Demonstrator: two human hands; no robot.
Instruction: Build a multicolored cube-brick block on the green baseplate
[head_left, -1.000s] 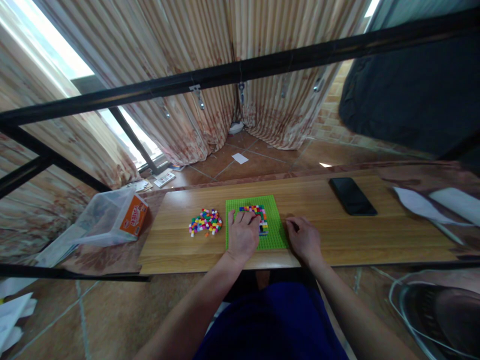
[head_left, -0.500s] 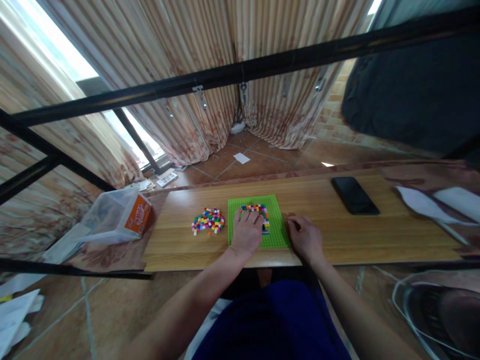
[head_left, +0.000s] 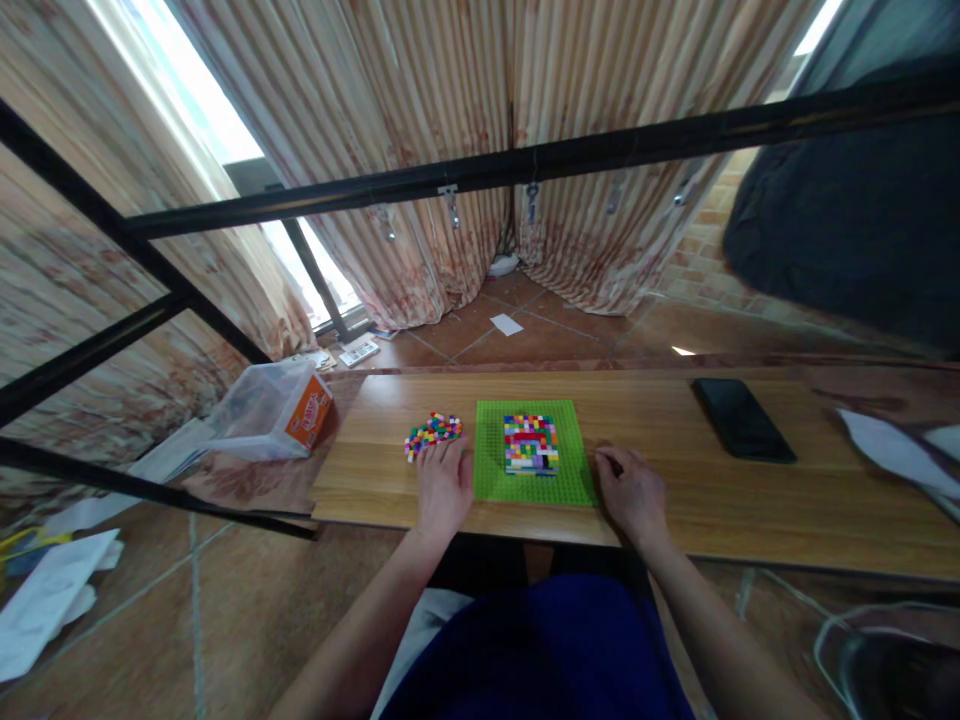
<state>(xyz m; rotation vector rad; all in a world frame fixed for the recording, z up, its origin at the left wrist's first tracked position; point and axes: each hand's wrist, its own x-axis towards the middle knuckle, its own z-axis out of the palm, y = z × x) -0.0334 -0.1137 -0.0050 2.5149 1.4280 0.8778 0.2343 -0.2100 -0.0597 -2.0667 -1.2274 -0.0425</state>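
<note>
My left hand [head_left: 444,487] rests at the near edge of a pile of small loose toy bricks [head_left: 433,431] in many colours, its fingers stretched out over the nearest ones. Just right of it lies a green studded baseplate [head_left: 491,482], flat on the table. Many coloured bricks are pressed onto its middle, forming a roughly square block [head_left: 531,440] with red pieces in the centre. Beside the baseplate's right edge, my right hand [head_left: 631,492] lies on the table with its fingers curled closed. Whatever it may hold is hidden.
A black phone [head_left: 742,420] lies on the wooden table [head_left: 652,400] at the right, near some white paper [head_left: 892,452]. Left of the table stands a clear plastic box [head_left: 262,410] with an orange label. A black metal bar [head_left: 585,157] crosses beyond the table, before curtains.
My left hand has moved left from the brick block to the loose pile, uncovering the block. My right hand stays beside the baseplate. The whole view has shifted slightly.
</note>
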